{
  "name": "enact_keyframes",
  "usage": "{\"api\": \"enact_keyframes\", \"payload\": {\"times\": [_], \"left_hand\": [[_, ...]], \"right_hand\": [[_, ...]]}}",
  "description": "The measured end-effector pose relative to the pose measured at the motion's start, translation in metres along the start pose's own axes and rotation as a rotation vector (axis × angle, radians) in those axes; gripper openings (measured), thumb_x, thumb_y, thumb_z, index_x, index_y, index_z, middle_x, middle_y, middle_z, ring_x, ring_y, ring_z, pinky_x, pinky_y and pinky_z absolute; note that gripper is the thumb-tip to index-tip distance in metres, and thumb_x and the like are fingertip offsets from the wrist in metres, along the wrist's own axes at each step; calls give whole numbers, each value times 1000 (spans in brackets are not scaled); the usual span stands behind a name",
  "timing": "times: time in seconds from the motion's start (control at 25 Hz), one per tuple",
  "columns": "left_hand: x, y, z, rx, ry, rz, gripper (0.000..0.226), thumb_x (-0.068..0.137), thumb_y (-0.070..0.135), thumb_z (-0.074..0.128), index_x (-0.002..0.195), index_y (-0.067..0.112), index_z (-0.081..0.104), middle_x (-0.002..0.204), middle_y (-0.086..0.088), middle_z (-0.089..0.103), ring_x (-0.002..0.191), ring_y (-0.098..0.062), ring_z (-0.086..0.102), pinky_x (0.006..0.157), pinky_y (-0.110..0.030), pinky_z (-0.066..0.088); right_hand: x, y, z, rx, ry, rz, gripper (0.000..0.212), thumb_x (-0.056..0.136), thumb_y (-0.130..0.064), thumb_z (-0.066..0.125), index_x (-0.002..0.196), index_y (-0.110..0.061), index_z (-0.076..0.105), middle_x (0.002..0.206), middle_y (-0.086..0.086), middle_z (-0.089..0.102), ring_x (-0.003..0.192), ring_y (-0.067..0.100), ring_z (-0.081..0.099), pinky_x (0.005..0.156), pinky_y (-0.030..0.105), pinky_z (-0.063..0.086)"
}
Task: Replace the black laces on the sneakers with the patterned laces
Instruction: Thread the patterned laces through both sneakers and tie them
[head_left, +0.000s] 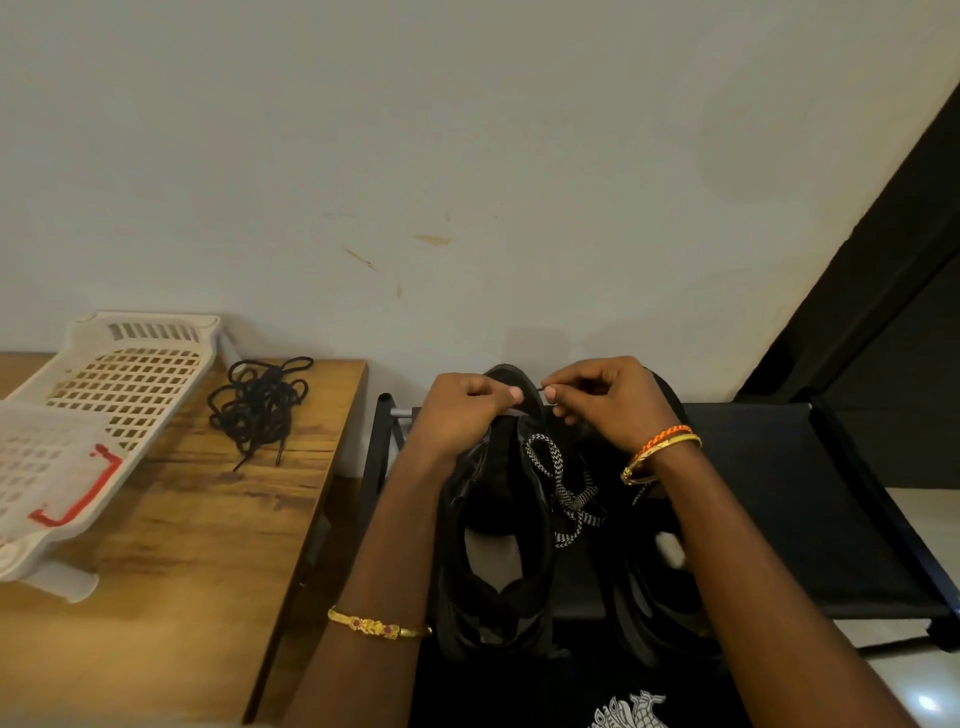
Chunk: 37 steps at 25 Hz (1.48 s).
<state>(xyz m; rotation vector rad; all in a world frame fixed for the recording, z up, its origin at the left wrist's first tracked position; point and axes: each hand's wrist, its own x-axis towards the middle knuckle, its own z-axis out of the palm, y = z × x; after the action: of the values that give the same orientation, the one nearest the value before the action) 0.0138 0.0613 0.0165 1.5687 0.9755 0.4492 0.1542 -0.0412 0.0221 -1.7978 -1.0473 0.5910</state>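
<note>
Head view | right hand (605, 397) pinches patterned lace (563, 491) tip, pointing left toward left hand (462, 413), closed on left sneaker (496, 530) toe | lace trails back between sneakers | black laces (260, 402) on table (171, 561)

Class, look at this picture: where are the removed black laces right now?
The black laces lie in a tangled heap on the wooden table at the left of the head view, just right of the white plastic basket and near the wall.
</note>
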Motion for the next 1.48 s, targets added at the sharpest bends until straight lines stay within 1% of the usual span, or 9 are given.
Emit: {"api": "enact_keyframes", "payload": {"times": [0.2,0.28,0.4,0.6,0.72,0.88,1.12,1.28,1.48], "left_hand": [[33,-61,8,267,81,85,8,59,47,66,63,53,67,92,2,72,104,-24,62,98,-48,47],[33,-62,10,302,71,36,10,54,53,67,64,55,67,108,-7,68,116,-28,55,111,-43,34],[15,-43,9,177,53,-3,13,74,22,78,76,34,76,119,-15,62,126,-26,46,114,-28,21],[15,-49,12,84,47,63,16,78,8,74,94,11,76,114,-11,69,130,-9,36,91,2,3],[15,-46,12,57,50,73,17,75,7,77,92,12,76,119,-11,65,123,-2,35,83,12,5],[13,-45,13,24,38,83,20,77,6,76,96,9,75,114,-6,69,119,5,26,107,-14,7],[18,-53,16,106,68,117,16,79,8,74,95,9,76,119,-8,67,139,-8,23,101,-14,12],[17,-52,21,307,137,160,12,82,10,72,93,8,75,151,-9,37,134,-20,40,102,-20,30],[10,-45,18,361,120,204,15,86,8,67,100,6,73,155,-11,29,137,-23,37,102,-18,28]], "right_hand": [[0,15,9,-134,-12,78,12,81,-8,72,74,-17,68,66,7,70,58,8,65,60,18,55],[-1,18,13,-211,-3,67,10,81,-12,72,74,-18,69,68,5,70,58,7,62,63,16,54],[0,21,17,-304,-33,52,3,81,-15,73,77,-15,73,74,4,70,65,9,60,66,15,50],[-1,20,20,-231,-8,92,4,84,-12,69,82,-10,73,68,2,66,46,-2,56,51,6,46],[-1,18,20,-219,-32,104,4,84,-11,70,81,-10,72,70,4,66,49,1,56,47,7,45],[1,19,20,-292,-65,68,5,84,-13,69,84,-11,74,73,-1,66,61,6,58,56,5,43],[1,19,27,-211,5,133,3,81,-11,73,82,-9,74,74,3,66,55,3,54,48,7,42],[1,17,28,-146,23,185,4,80,-9,73,83,-6,74,77,9,68,55,6,56,43,7,42],[6,8,28,-591,-76,-62,11,88,-12,62,88,-8,73,88,11,70,81,23,62,78,31,52]]}}
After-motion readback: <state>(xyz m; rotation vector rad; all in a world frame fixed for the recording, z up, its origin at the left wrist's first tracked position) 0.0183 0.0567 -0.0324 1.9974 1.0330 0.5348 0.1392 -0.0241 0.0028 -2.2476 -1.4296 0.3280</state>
